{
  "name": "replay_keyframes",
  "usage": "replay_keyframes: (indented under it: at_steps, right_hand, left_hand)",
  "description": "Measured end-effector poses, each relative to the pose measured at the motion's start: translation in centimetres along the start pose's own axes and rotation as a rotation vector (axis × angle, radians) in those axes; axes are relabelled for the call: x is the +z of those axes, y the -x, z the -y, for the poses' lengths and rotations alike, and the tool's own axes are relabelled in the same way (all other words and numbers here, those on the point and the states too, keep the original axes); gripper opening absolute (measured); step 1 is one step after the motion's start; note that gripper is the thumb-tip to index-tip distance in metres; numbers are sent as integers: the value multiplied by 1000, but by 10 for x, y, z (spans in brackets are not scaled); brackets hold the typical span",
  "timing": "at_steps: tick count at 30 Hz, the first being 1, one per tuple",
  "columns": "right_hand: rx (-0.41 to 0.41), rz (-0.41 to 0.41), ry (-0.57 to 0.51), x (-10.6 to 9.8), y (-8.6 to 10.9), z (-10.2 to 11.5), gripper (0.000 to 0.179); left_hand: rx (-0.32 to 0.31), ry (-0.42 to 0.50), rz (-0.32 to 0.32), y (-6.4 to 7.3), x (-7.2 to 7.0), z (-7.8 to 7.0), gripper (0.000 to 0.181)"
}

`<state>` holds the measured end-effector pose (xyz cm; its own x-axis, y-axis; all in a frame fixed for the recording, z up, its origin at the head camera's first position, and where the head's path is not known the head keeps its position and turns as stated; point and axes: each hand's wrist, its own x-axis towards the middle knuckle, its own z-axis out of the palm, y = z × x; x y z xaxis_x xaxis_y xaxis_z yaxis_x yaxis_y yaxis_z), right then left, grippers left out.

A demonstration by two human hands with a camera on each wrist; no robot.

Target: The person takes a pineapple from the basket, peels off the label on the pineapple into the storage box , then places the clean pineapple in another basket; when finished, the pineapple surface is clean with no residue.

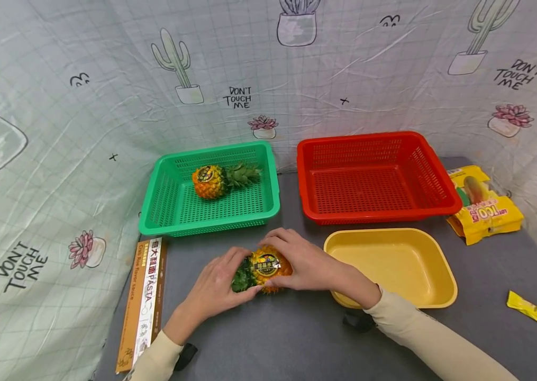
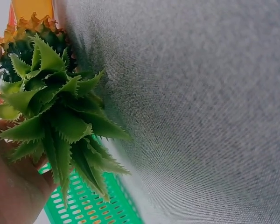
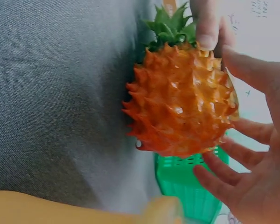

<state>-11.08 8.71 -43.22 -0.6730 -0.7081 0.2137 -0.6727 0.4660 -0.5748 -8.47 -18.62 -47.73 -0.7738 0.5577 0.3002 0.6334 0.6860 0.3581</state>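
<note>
Between my two hands is a pineapple [image 1: 265,266] with a dark round label, lying on its side just above or on the grey table. My left hand [image 1: 223,280] holds it at the crown end, thumb along the near side. The right hand [image 1: 299,262] curves round the orange body, fingertips on its far side and thumb on the near side. In the right wrist view, spiky skin of the pineapple [image 3: 182,102] faces the camera. Green leaves of its crown [image 2: 60,116] fill the left wrist view. A second pineapple [image 1: 209,182] lies in the green basket [image 1: 154,211].
A red basket [image 1: 303,185] stands at the back right, with a yellow tub [image 1: 449,275] before it. Yellow snack bags [image 1: 489,211] lie farther right, a small yellow packet [image 1: 525,307] nearer. A long pasta box [image 1: 142,301] lies at the left table edge.
</note>
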Motion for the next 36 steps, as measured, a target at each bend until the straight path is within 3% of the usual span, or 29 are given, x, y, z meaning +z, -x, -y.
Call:
replay_keyframes:
  at_steps: [5,12,25,30,36]
  right_hand:
    - [17,-109,24,-7,-1,5,45]
    - [85,-110,56,-10,-3,9,25]
    - [112,-100,139,-8,-9,13,24]
    - [108,-129,110,-7,-10,14,26]
    - [91,-170,1,-6,-11,15,20]
  left_hand:
    - [-4,-11,3,1,-1,-1,69]
    - [-6,-6,10,2,-1,-2,70]
    - [0,-11,7,2,1,0,70]
    - [5,-9,5,2,1,1,70]
    - [21,-9,-1,2,2,2,69]
